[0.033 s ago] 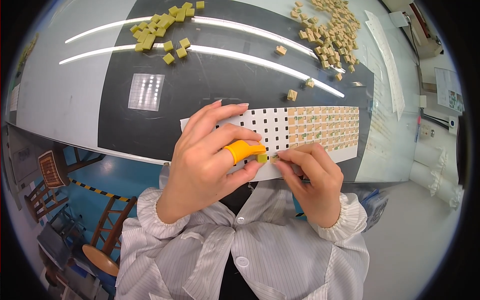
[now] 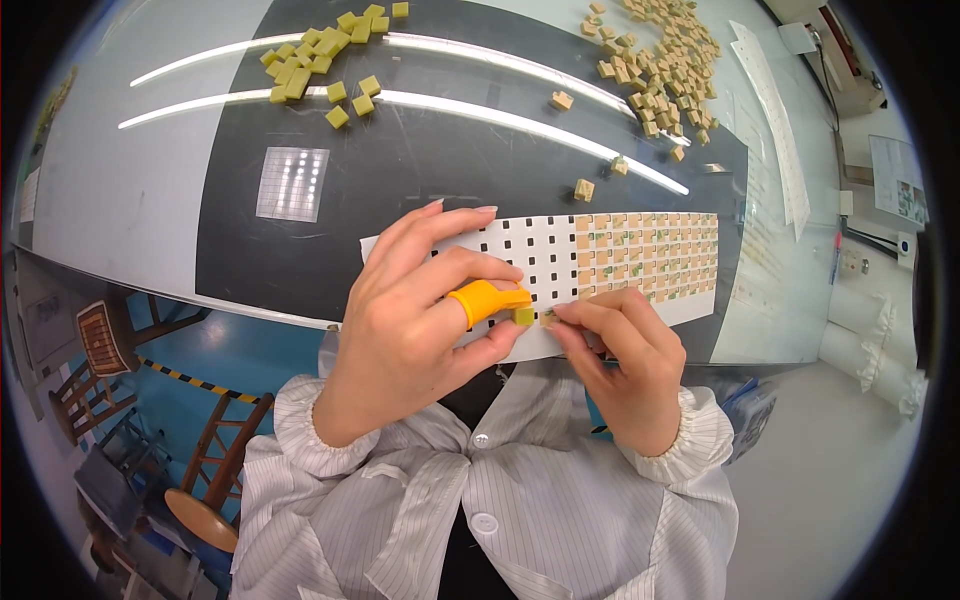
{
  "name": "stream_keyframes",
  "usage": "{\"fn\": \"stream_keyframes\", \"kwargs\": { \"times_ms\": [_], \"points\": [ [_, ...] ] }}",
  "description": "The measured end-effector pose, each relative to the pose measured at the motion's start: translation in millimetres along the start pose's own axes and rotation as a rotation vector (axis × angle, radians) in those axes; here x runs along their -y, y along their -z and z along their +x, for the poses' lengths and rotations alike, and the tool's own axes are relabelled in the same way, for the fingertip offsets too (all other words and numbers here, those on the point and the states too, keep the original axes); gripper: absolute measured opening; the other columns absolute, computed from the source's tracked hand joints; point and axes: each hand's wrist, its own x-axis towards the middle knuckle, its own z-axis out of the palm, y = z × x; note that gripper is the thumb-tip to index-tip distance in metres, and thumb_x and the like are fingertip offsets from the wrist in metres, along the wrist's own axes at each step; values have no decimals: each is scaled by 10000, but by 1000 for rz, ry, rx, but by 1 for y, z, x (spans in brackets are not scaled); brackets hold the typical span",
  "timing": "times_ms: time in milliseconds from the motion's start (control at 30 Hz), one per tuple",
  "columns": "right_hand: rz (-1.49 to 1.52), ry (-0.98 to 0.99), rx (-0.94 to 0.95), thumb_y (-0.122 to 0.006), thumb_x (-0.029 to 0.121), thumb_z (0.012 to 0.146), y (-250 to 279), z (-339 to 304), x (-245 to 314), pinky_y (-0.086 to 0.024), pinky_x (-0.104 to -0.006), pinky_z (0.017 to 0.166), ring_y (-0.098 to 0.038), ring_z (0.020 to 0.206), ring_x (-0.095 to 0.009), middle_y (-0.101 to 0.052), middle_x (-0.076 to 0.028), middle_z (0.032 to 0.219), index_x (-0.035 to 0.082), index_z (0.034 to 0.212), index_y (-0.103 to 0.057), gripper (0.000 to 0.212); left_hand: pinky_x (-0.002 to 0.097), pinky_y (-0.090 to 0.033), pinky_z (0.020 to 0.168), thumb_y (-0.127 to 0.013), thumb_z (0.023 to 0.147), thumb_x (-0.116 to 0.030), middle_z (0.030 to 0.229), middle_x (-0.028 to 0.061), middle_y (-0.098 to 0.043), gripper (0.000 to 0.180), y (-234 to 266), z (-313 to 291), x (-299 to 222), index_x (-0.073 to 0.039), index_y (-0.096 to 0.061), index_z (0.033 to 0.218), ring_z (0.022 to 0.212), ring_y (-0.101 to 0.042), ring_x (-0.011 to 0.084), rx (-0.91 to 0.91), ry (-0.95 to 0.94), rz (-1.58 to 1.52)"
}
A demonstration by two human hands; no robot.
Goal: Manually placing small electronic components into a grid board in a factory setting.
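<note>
My left hand (image 2: 405, 310) reaches over a white sheet (image 2: 550, 345) patterned with small black squares. An orange sleeve (image 2: 480, 302) covers the end of one of its fingers. Between that sleeve and the thumb it pinches a small yellow-green block (image 2: 524, 316). Close beside, my right hand (image 2: 625, 345) is closed, thumb and forefinger together on a small tan piece (image 2: 549, 317) that its fingertips partly hide. Rows of tan pieces with green marks (image 2: 645, 255) cover the right part of the sheet.
Beyond my left hand lies a heap of yellow-green blocks (image 2: 330, 45), with a clear gridded square (image 2: 293, 184) nearer. A large pile of tan pieces (image 2: 660, 70) spreads at the far right, several strays beside it. Wooden stools (image 2: 205, 515) stand on the floor at lower left.
</note>
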Motion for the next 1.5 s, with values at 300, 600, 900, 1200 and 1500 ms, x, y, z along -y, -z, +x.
{"fn": "stream_keyframes", "kwargs": {
  "times_ms": [300,600,900,1200,1500],
  "points": [
    [10,-96,13,-769,4,747,0,3,5,-486,-280,528,-609,629,-182,-602,-67,778,12,846,-649,155,514,-445,987,-798,621,-86,950,10,-681,217,0,-2,0,-47,-694,808,1118,-596,281,5,7,1],
    [366,-293,185,-722,13,825,14,15,2,-428,-195,507,-553,591,-72,-610,-25,757,-3,839,-626,98,518,-442,989,-789,630,-82,937,5,-683,199,1,0,0,-54,-683,797,1117,-598,287,14,9,-11],
    [872,-750,469,-657,107,915,16,39,2,-500,-198,518,-608,579,-83,-636,-52,717,-21,903,-594,144,521,-442,987,-792,634,-85,932,7,-680,196,0,-1,1,-55,-676,788,1122,-596,292,8,7,-23],
    [855,-769,481,-657,104,913,14,40,2,-512,-207,511,-617,576,-91,-643,-62,713,-20,894,-595,140,520,-439,990,-794,648,-100,936,6,-680,184,1,-1,1,-61,-674,782,1125,-595,294,6,5,-20],
    [843,-771,483,-654,94,912,14,41,2,-514,-207,508,-621,574,-92,-645,-63,713,-20,890,-596,130,520,-439,991,-793,644,-101,936,8,-679,190,1,-1,1,-60,-670,784,1126,-595,294,12,6,-19]
  ]
}}
